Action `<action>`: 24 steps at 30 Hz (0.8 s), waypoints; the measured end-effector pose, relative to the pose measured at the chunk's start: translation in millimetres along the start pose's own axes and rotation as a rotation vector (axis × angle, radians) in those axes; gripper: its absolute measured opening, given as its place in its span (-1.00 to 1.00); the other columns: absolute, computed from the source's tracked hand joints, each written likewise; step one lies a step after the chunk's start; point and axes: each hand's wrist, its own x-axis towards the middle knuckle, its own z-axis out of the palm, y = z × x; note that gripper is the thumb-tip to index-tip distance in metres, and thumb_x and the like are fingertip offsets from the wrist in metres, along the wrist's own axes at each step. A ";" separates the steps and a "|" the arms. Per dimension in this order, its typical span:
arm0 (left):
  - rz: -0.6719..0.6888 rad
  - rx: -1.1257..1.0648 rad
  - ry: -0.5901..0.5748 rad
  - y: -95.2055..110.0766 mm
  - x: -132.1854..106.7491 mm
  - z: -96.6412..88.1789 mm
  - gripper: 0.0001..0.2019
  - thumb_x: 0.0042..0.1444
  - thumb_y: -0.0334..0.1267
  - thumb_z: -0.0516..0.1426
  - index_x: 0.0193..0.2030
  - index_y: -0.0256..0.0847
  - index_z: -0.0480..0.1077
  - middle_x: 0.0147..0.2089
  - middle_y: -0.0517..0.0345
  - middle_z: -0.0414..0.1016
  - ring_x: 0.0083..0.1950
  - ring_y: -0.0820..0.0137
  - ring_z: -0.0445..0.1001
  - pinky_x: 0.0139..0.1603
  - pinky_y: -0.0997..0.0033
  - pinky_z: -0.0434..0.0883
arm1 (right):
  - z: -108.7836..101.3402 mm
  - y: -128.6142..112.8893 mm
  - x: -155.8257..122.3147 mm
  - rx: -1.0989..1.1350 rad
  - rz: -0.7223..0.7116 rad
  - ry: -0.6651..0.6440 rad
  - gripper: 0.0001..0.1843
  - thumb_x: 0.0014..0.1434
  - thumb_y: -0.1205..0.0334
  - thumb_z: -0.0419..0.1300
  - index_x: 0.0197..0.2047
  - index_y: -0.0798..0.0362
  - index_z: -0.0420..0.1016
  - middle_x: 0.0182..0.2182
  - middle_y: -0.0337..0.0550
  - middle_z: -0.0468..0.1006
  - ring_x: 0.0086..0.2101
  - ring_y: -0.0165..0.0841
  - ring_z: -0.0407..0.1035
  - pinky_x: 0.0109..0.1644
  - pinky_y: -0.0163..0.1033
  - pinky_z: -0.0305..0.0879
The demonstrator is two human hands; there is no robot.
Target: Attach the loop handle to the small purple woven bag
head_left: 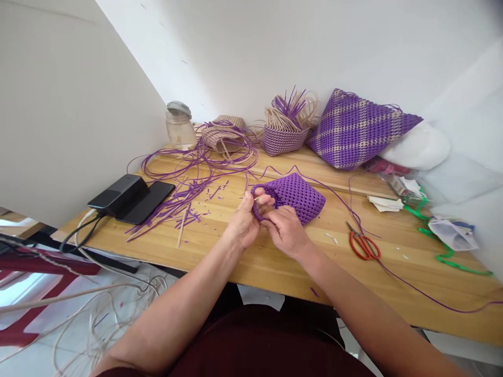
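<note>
— What is on the table (243, 262), biggest first?

— At one o'clock a large purple-and-cream woven bag (356, 128); at twelve an unfinished basket (285, 133); at nine a dark power bank (118, 195).

— And the small purple woven pouch (296, 196)?

— At the table's middle, its open rim turned toward both hands.

— The fingers?

— The left hand (245, 220) pinches a thin pale strip at the rim; the right hand (286, 230) closes narrowly on the rim, just beside it. Red scissors (364, 245) lie at three o'clock.
</note>
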 end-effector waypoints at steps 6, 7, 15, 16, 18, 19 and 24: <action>-0.038 0.029 0.009 -4.0 -8.3 -6.3 -0.70 0.40 -0.13 -0.05 -0.05 -0.20 0.45 -0.28 0.14 0.60 -0.16 0.39 0.57 -0.06 0.40 0.44 | 3.3 -1.9 -4.0 0.024 0.094 0.097 -0.76 0.36 0.25 0.07 -0.33 0.03 0.48 -0.41 -0.18 0.56 -0.40 -0.34 0.38 -0.24 -0.22 0.15; -0.046 0.029 0.010 -4.5 -9.4 -6.4 -0.69 0.40 -0.14 -0.07 -0.04 -0.20 0.45 -0.29 0.13 0.60 -0.15 0.38 0.57 -0.03 0.37 0.44 | 3.4 -1.8 -3.7 0.019 0.119 0.113 -0.75 0.35 0.23 0.10 -0.36 0.03 0.49 -0.44 -0.21 0.56 -0.43 -0.36 0.38 -0.26 -0.23 0.14; -0.137 0.034 -0.012 -1.6 -16.0 -19.4 -0.61 0.42 -0.19 -0.13 0.00 -0.29 0.48 -0.17 -0.03 0.62 -0.06 0.33 0.56 -0.12 0.39 0.47 | -7.5 0.6 -8.5 0.086 0.053 -0.052 -0.86 0.35 0.18 0.16 -0.14 0.00 0.54 -0.29 -0.17 0.60 -0.25 -0.32 0.46 -0.11 -0.21 0.21; -0.142 0.033 -0.015 -2.6 -16.3 -21.1 -0.61 0.42 -0.19 -0.12 0.02 -0.29 0.48 -0.15 -0.03 0.62 -0.06 0.34 0.56 -0.11 0.40 0.47 | -7.9 -0.7 -9.4 0.060 0.048 -0.071 -0.86 0.36 0.22 0.14 -0.12 0.01 0.52 -0.25 -0.13 0.60 -0.21 -0.29 0.45 -0.10 -0.19 0.21; -0.128 0.043 -0.006 -7.0 -16.3 -22.0 -0.65 0.40 -0.22 -0.08 0.05 -0.28 0.48 -0.14 -0.01 0.62 -0.07 0.38 0.56 -0.07 0.43 0.47 | -6.2 -4.7 -10.8 0.010 0.043 -0.104 -0.87 0.35 0.27 0.11 -0.18 0.03 0.48 -0.25 -0.10 0.58 -0.21 -0.27 0.44 -0.12 -0.17 0.21; -0.108 0.045 -0.002 -10.2 -16.0 -21.0 -0.69 0.38 -0.25 -0.04 0.06 -0.28 0.47 -0.14 0.00 0.62 -0.06 0.39 0.55 -0.04 0.43 0.46 | -4.4 -7.2 -11.2 -0.016 0.046 -0.108 -0.87 0.33 0.28 0.10 -0.24 0.03 0.46 -0.30 -0.11 0.57 -0.25 -0.27 0.43 -0.16 -0.18 0.20; -0.037 -0.029 -0.034 -22.0 -15.8 -10.7 -0.75 0.32 -0.34 0.07 0.08 -0.25 0.45 -0.09 0.03 0.62 0.04 0.40 0.52 0.18 0.39 0.38 | 3.3 -14.5 -13.1 -0.133 0.171 0.057 -0.67 0.33 0.13 0.10 -0.48 0.02 0.32 -0.57 -0.20 0.45 -0.52 -0.36 0.30 -0.36 -0.21 0.09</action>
